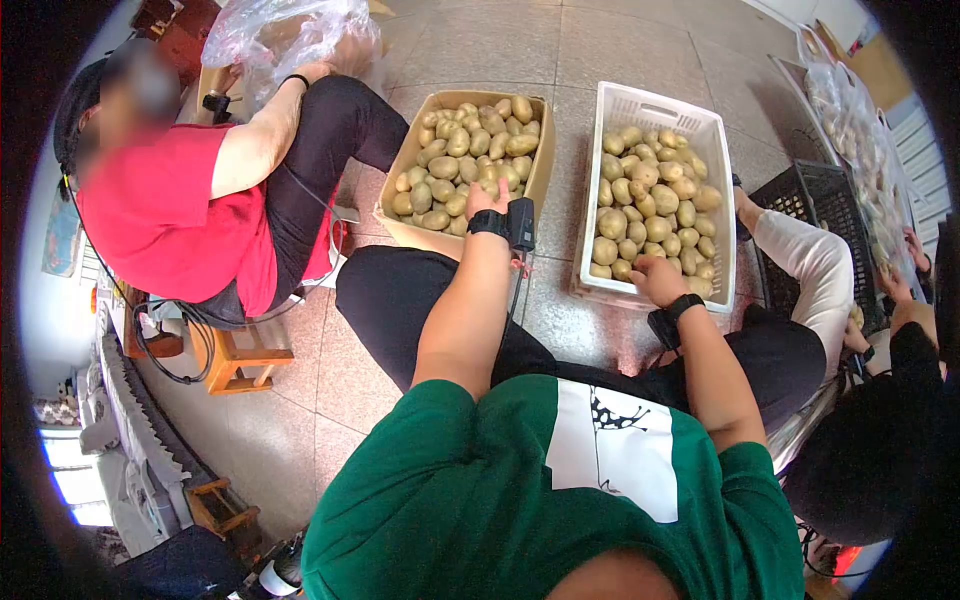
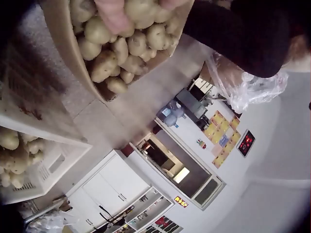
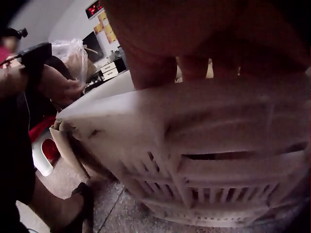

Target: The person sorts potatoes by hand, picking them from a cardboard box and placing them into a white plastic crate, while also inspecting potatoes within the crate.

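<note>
My left hand (image 1: 488,197) reaches over the near side of a cardboard box (image 1: 548,150) heaped with potatoes (image 1: 440,168). In the left wrist view, its thumb and a finger lie on either side of a large potato (image 2: 141,12). My right hand (image 1: 660,280) reaches over the near rim of a white plastic crate (image 1: 720,150), also filled with potatoes (image 1: 650,200). In the right wrist view its fingers (image 3: 192,67) go down behind the crate's rim, their tips hidden. I cannot tell whether these fingers hold a potato.
At the left sits a person in a red shirt (image 1: 180,215), beside a wooden stool (image 1: 245,355) and a clear plastic bag (image 1: 290,45). Black crates (image 1: 815,200) stand to the right, near another person's pale trouser leg (image 1: 805,260). Tiled floor (image 1: 560,290) shows between box and crate.
</note>
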Demonstrator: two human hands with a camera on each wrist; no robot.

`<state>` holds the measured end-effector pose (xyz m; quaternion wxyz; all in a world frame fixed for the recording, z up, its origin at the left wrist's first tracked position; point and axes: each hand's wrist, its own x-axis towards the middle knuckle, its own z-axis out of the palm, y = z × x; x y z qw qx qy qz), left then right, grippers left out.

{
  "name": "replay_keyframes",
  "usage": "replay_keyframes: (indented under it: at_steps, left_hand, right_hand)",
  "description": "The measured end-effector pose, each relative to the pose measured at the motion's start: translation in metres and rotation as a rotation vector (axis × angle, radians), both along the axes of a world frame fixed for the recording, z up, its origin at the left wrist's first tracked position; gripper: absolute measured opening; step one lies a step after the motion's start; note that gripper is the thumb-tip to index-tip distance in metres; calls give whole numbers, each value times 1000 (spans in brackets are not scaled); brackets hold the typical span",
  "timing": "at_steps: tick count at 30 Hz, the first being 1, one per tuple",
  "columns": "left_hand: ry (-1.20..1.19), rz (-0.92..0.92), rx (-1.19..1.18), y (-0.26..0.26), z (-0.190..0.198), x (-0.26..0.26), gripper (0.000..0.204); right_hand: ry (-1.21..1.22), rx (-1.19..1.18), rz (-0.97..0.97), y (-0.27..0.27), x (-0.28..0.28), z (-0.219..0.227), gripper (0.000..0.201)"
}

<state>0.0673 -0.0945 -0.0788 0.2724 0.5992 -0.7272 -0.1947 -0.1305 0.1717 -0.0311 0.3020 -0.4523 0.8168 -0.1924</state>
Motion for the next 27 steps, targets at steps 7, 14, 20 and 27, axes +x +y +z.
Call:
replay_keyframes:
  at_steps: [7,14,20,27]
  left_hand:
    - [1950,562,863,-13,9,-9,46]
    - [2198,496,945,-31,-3,-8,44]
    - [2283,492,899,-34,-1,-10,43]
    - [2154,319,957,-26,-1,-13,51]
  right_hand:
    - [-32,-6,-32,-1,0,-2,28]
    - [-19,-16,-25,-1,4,8,25]
    - [4,-48,0,0,-4,-18,27]
    - [60,-33,31,0,0,-4,26]
